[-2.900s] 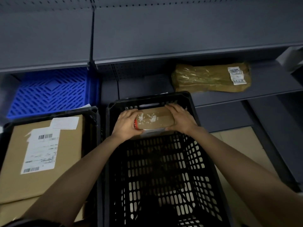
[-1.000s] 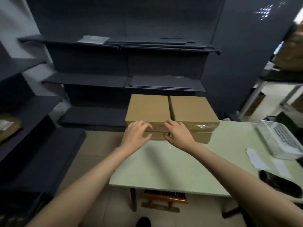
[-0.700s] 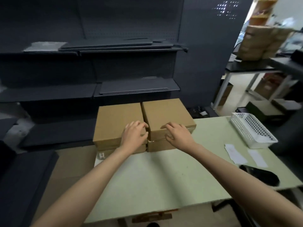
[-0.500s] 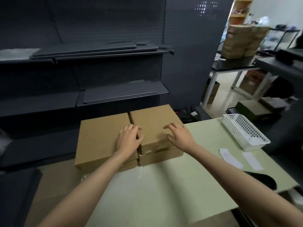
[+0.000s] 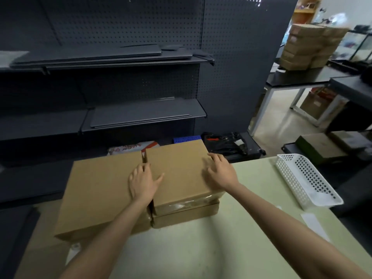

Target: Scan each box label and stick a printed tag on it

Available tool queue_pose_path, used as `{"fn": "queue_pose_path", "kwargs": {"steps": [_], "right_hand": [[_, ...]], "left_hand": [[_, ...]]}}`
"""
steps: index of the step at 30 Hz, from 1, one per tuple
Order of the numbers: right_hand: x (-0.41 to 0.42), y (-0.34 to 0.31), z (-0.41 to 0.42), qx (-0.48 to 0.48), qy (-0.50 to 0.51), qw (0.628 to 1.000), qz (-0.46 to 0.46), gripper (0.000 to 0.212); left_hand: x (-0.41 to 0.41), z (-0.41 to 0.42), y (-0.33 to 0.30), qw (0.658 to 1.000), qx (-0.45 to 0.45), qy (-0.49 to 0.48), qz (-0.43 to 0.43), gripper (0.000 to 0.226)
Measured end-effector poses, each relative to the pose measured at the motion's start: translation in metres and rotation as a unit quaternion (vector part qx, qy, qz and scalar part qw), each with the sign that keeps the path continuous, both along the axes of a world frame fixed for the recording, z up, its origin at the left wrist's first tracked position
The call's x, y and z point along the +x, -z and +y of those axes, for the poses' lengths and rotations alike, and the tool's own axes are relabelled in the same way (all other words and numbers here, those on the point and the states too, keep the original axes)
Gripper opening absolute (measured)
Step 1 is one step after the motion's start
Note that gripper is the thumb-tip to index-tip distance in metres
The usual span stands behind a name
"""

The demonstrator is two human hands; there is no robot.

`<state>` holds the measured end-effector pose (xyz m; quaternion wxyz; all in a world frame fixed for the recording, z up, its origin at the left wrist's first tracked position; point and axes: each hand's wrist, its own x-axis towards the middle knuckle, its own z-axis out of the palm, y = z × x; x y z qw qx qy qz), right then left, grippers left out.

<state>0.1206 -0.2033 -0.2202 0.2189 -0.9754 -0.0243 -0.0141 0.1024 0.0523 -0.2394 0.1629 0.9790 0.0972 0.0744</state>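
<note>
A pale green counter fills the lower part of the view, its surface smooth and bare in the foreground. Behind it stands dark grey pegboard shelving with loose flat shelf panels lying on 2 of its levels. To the right the room opens onto a light floor, a black-topped table on white legs carrying a stack of brown cartons, and more boxes low on the floor.

4 brown cardboard boxes sit at the far left part of the counter in 2 side-by-side stacks of 2. The left top box overhangs the counter's left edge. The right top box lies on the lower right box, with clear tape shining along its near side. The left hand rests at the seam between the 2 top boxes, fingers reaching into the gap and thumb spread across the right top box. The right hand lies on that same box's right edge, fingers loosely spread and slightly bent over its surface.

A white perforated plastic basket stands at the counter's right side, with a white paper slip lying near it. On the floor behind the boxes lies a white bag with red printing, too blurred to read, a blue crate edge and a black tool case. No label shows on the boxes' tops.
</note>
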Motion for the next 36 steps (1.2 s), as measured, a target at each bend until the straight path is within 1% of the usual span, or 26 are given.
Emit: {"fn": "queue_pose_path", "kwargs": {"steps": [4, 6, 9, 12, 15, 22, 27, 30, 34, 36], "right_hand": [[0.018, 0.013, -0.013, 0.034, 0.008, 0.998, 0.051, 0.064], [0.022, 0.021, -0.018, 0.06, -0.002, 0.995, 0.082, 0.065], [0.022, 0.032, -0.021, 0.117, -0.009, 0.986, 0.116, 0.065], [0.019, 0.039, -0.024, 0.144, -0.012, 0.982, 0.12, 0.07], [0.015, 0.045, -0.029, 0.173, -0.004, 0.974, 0.145, 0.073], [0.008, 0.043, -0.04, 0.179, -0.004, 0.977, 0.119, 0.073], [-0.006, 0.027, -0.049, 0.2, -0.004, 0.977, 0.073, 0.072], [-0.023, 0.018, -0.058, 0.218, 0.005, 0.975, 0.042, 0.07], [-0.06, 0.01, -0.069, 0.243, 0.014, 0.97, 0.007, 0.067], [-0.084, 0.009, -0.073, 0.255, 0.018, 0.967, -0.001, 0.067]], "left_hand": [[0.0, -0.007, 0.009, 0.998, 0.04, -0.043, 0.002, 0.071], [-0.001, -0.012, 0.014, 0.997, 0.044, -0.063, -0.005, 0.07], [-0.003, -0.021, 0.02, 0.996, 0.028, -0.088, -0.015, 0.07], [-0.006, -0.03, 0.025, 0.994, -0.01, -0.109, -0.009, 0.073], [-0.012, -0.037, 0.029, 0.992, -0.041, -0.12, -0.016, 0.075], [-0.031, -0.052, 0.023, 0.981, -0.113, -0.153, -0.032, 0.072], [-0.048, -0.06, 0.006, 0.969, -0.19, -0.144, -0.071, 0.07], [-0.065, -0.067, -0.008, 0.948, -0.271, -0.141, -0.095, 0.063], [-0.104, -0.083, -0.029, 0.877, -0.435, -0.126, -0.16, 0.046], [-0.125, -0.089, -0.037, 0.859, -0.469, -0.122, -0.164, 0.044]]}}
